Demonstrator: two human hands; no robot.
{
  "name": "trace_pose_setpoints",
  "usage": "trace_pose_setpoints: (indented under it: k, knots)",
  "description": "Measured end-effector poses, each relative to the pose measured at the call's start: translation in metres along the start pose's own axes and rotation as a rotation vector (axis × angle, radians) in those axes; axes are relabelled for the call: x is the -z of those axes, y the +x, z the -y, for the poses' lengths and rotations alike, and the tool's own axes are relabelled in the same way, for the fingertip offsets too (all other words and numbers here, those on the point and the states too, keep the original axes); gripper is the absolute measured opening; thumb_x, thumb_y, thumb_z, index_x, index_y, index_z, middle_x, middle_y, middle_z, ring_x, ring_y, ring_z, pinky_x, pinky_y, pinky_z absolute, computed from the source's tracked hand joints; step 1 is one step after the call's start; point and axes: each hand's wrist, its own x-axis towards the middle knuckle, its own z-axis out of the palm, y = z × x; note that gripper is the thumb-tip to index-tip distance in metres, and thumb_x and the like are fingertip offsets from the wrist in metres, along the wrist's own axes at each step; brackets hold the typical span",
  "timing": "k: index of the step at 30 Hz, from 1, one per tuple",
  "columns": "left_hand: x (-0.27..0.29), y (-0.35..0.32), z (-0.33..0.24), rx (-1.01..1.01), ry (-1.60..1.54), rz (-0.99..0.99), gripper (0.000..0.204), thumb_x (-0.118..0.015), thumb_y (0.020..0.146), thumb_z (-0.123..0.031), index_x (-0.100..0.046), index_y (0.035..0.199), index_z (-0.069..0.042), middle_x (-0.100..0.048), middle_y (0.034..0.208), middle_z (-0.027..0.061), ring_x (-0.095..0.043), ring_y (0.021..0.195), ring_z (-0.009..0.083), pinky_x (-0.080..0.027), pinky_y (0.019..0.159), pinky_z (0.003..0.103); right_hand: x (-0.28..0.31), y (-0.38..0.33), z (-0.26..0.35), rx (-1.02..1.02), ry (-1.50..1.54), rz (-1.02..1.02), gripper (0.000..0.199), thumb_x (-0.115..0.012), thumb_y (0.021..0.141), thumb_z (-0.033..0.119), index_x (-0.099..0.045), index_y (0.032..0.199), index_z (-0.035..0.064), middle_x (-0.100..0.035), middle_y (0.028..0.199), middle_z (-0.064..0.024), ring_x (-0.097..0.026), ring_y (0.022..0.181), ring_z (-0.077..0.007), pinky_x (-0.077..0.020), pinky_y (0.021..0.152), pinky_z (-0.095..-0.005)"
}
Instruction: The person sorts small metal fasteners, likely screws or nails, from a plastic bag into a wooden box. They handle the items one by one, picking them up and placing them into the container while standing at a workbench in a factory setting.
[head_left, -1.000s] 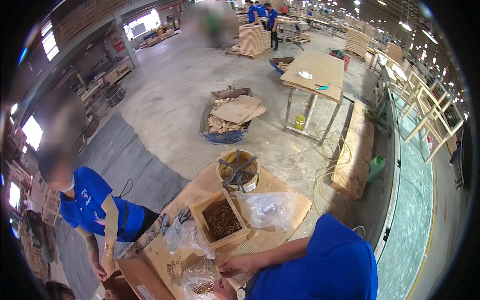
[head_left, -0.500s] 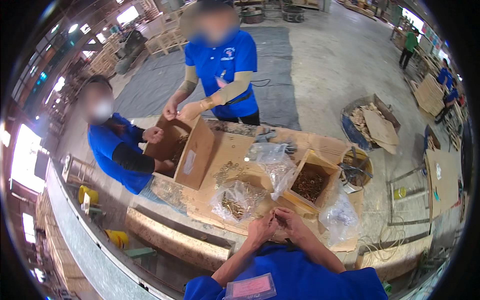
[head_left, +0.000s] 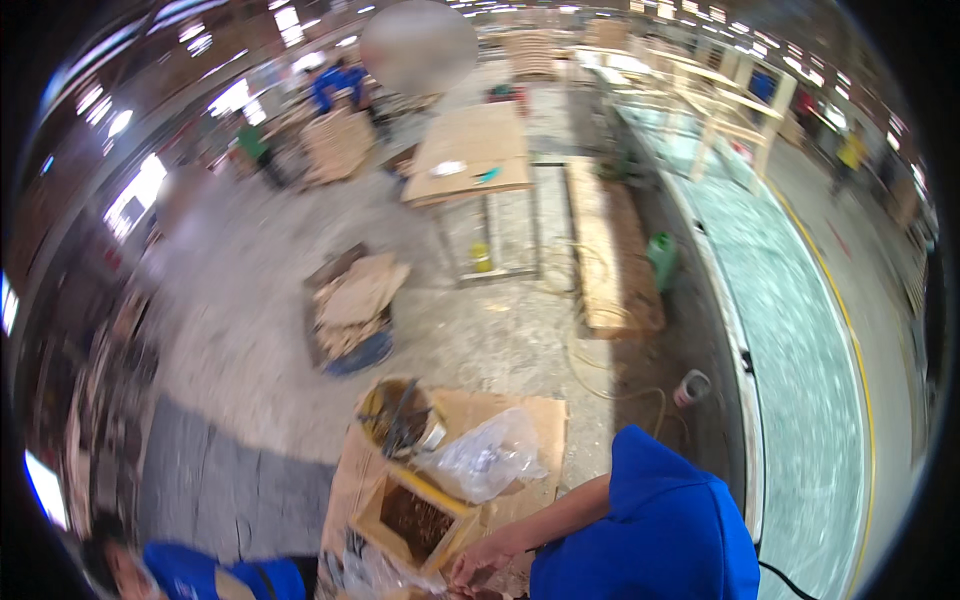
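Observation:
My right hand is low in the picture, beside the near corner of a wooden box. Its fingers are drawn together; whatever they pinch is too small and blurred to make out. Only a sliver of my left hand shows at the lower edge, against the right one, and its fingers are cut off. Small brownish metal pieces lie inside the box. A clear plastic bag rests just beyond it, and another plastic bag lies on its left side.
A bucket with dark straps stands on the cardboard-covered table. Beyond are a tub of wood scraps, a work table, a long beam and a loose hose. A co-worker in blue is at lower left.
The view has swung far to the right, so the box and bags now sit at the bottom. The co-workers at the table have mostly left the picture; my hands remain close together.

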Motion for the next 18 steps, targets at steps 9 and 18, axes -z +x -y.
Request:
trace_pose_setpoints:
  k: [9,18]
  knots:
    - [-0.156,0.063,-0.057,-0.295,0.371,0.435,0.028,-0.068,0.086,-0.026,-0.065,0.099,-0.001,-0.069,0.080,0.0083,-0.064,0.075,0.0174,-0.052,0.068,0.032,0.012,-0.060,0.015,0.314,0.079,-0.090,0.006,-0.064,0.088,0.012,-0.066,0.086,0.0069,-0.067,0.079,-0.0043,-0.065,0.071,-0.0126,-0.0534,0.064,-0.0254]
    - [-0.202,0.062,-0.048,-0.302,0.438,0.580,0.027,-0.068,0.086,-0.025,-0.066,0.099,-0.002,-0.069,0.080,0.0081,-0.064,0.075,0.0174,-0.052,0.068,0.032,0.033,-0.093,0.029,0.471,0.090,-0.195,0.007,-0.063,0.088,0.013,-0.065,0.085,0.0074,-0.067,0.079,-0.0041,-0.065,0.071,-0.0124,-0.0533,0.063,-0.0254]
